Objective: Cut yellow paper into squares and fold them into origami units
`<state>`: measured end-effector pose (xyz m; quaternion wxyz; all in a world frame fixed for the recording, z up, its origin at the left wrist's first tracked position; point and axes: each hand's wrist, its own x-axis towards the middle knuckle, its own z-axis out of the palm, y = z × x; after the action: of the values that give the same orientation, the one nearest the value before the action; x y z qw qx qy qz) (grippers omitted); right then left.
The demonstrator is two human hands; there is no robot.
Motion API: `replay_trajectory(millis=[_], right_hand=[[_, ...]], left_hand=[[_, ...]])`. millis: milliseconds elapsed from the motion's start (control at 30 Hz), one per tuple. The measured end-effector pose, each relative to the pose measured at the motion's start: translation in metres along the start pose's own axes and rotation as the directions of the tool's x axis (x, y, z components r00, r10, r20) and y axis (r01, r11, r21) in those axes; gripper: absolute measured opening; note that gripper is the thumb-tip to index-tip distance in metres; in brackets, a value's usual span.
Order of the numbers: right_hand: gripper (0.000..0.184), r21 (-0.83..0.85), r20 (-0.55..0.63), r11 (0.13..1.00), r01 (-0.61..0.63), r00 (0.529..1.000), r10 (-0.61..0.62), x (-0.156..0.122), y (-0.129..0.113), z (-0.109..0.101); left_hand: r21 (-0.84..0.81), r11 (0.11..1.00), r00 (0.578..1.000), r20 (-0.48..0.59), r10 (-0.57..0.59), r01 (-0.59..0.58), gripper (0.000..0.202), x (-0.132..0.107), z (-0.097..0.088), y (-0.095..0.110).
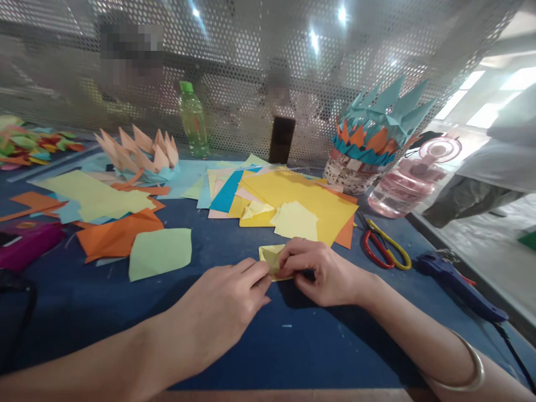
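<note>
Yellow paper beneath arched right hand

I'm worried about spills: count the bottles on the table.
2: a green-capped bottle at the back, left of centre, and a pink bottle by the right edge of the table. Others may be hidden.

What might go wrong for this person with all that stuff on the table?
The small yellow paper is partly hidden under the fingers of the right hand, so a fold might come out crooked. The pink bottle stands near the right edge of the table and could get knocked off. The blue corded tool lies near that edge too; a snagged cord might drag it down.
</note>
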<state>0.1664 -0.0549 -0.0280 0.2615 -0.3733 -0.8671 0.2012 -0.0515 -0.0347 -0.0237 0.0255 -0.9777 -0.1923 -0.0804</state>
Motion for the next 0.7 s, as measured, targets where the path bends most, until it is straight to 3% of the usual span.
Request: replay_trajectory(millis=[300, 700], right_hand=[[0.032, -0.065, -0.009, 0.997, 0.032, 0.999, -0.033, -0.0013, -0.0022, -0.0015], [0.029, -0.080, -0.035, 0.996, 0.034, 0.999, -0.037, 0.0008, -0.0049, -0.0037]], left_hand=[[0.044, 0.999, 0.999, 0.049, 0.013, -0.015, 0.026, 0.0000, -0.0011, -0.0001], [0.041, 0.999, 1.000, -0.004, 0.014, -0.014, 0.023, -0.0015, -0.0002, 0.0010]])
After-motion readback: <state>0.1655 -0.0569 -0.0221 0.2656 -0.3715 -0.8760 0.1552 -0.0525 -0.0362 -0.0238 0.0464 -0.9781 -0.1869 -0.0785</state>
